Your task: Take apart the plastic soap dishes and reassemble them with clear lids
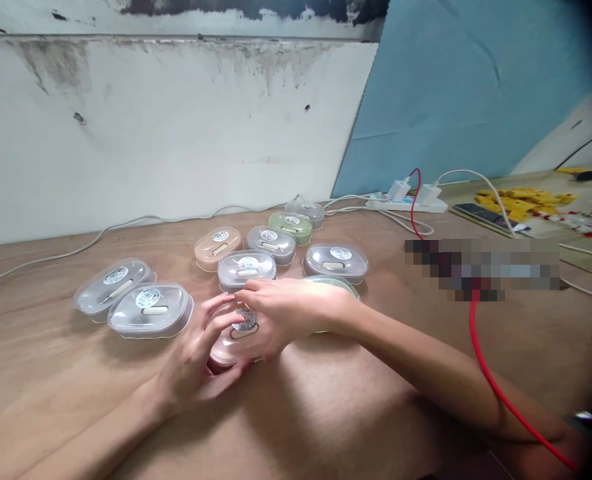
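Both hands on a pink case (230, 348) w/ clear lid, sitting on the table (326, 413), front-centre. L hand (191, 363) cups its near-left side, grip clamped on it. R hand (281, 310) lies over the lid from the right, grip also closed on it. Other cases nearby: grey case (247, 269) just behind, clear case (151, 308) to the left, green case (291, 227) further back. Red cable (501, 393) crosses the R forearm.
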The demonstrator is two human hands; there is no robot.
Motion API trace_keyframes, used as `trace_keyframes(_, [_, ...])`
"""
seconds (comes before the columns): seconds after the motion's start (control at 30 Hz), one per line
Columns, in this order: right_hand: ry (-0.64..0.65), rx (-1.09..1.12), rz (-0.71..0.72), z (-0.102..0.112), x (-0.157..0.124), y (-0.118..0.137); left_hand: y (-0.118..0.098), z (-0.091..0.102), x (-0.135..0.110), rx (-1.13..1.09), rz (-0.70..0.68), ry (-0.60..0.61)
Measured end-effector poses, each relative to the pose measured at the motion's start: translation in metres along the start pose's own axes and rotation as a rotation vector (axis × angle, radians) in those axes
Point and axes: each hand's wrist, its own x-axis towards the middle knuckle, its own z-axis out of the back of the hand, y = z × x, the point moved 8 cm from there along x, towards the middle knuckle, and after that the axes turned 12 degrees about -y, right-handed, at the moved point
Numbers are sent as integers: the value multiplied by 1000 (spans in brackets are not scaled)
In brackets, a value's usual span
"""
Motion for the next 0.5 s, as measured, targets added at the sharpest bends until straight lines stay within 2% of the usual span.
trace_keyframes(0.13, [15, 15, -22, 1, 0, 0, 8, 1, -2, -35, -23, -1])
trace_keyframes(0.3, [51, 57, -86, 4, -1, -3, 19, 5, -5, -88, -116, 35])
trace_keyframes(0.5, [13, 18, -51, 7, 0, 1, 24, 7, -10, -67, -177, 7])
